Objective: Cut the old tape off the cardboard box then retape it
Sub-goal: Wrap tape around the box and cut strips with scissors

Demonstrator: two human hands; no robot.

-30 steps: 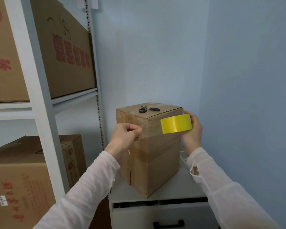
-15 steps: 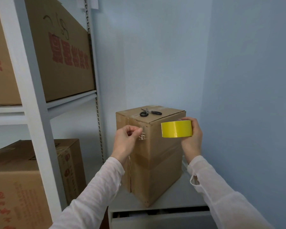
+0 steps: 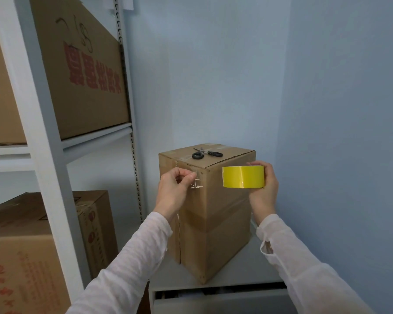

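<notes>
Cardboard box [image 3: 213, 214] is standing upright on the grey tabletop [image 3: 236, 269], with scissors [image 3: 205, 153] lying on its top flaps. I am watching the left grip [image 3: 175, 189] pinching a crinkled tape end [image 3: 196, 185] at the box's near upper edge. The right grip [image 3: 264, 189] is clamping the yellow tape roll [image 3: 243, 177], holding it just in front of the box's right face.

The left hand [image 3: 175, 189], raised ahead with fingers curled, pinches a crinkled tape end [image 3: 196, 185] at its fingertips. The right hand [image 3: 264, 189], level with it and apart, grips a yellow tape roll [image 3: 243, 177].
</notes>
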